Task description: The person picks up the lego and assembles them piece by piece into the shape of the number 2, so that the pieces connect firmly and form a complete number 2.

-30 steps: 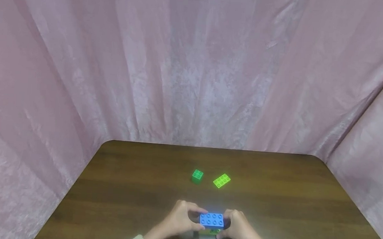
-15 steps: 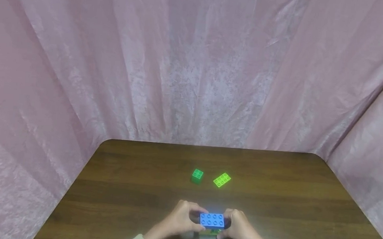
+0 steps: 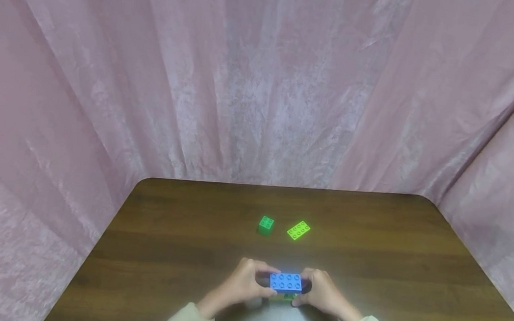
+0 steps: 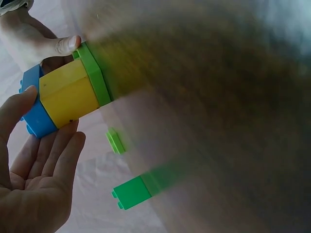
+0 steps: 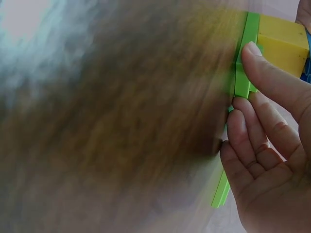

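Observation:
My left hand (image 3: 245,280) grips the blue toy building brick (image 3: 286,282), thumb on the near side and fingers on the far side. That brick tops a stack: a yellow block (image 4: 70,92) sits under it, with a light green plate (image 4: 95,73) at the bottom. My right hand (image 3: 321,289) pinches the light green plate at its right end, thumb against the plate's side in the right wrist view. From above, the blue brick hides most of the stack. The plate's underside is close against the table.
Beyond the hands on the brown wooden table (image 3: 168,233) lie a small green brick (image 3: 266,225) and a lime green plate (image 3: 299,230), side by side and apart. Pink curtains (image 3: 288,84) hang around the table's back and sides.
The head view has tilted down slightly, so table, bricks and hands appear higher. The hands keep the same hold on the stack, and the loose bricks have not moved on the table.

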The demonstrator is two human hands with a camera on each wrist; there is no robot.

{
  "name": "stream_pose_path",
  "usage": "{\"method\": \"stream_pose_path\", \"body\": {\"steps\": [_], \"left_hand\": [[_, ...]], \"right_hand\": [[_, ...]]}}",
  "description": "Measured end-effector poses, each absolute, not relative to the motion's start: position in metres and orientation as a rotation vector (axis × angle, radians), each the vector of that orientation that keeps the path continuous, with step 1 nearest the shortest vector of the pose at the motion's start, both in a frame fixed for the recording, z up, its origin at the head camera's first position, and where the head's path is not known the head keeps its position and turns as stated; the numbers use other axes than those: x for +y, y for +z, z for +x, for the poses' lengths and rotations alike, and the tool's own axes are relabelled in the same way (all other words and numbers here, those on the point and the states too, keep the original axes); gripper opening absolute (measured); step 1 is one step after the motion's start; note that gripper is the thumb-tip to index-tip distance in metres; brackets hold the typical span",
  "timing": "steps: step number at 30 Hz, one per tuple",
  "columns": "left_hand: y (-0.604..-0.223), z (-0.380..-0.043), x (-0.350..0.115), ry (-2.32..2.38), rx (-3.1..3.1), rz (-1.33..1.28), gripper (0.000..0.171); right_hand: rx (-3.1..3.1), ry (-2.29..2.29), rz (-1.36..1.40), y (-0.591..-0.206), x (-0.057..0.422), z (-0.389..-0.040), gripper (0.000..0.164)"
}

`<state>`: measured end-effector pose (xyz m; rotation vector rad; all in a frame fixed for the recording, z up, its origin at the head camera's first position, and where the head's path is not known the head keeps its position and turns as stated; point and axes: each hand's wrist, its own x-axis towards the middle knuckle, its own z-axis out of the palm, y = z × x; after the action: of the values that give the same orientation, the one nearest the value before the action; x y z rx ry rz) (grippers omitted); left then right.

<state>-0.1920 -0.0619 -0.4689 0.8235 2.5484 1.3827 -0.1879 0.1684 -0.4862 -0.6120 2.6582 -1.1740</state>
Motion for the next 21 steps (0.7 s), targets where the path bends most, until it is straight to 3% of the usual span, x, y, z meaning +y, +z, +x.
{"method": "stream_pose_path", "body": {"steps": [21], "left_hand": [[-0.469, -0.191, -0.063, 1.362, 2.564, 0.751, 0.039]], "right_hand": [[2.491, -1.350, -0.577, -0.478, 0.199, -0.229, 0.041]]}}
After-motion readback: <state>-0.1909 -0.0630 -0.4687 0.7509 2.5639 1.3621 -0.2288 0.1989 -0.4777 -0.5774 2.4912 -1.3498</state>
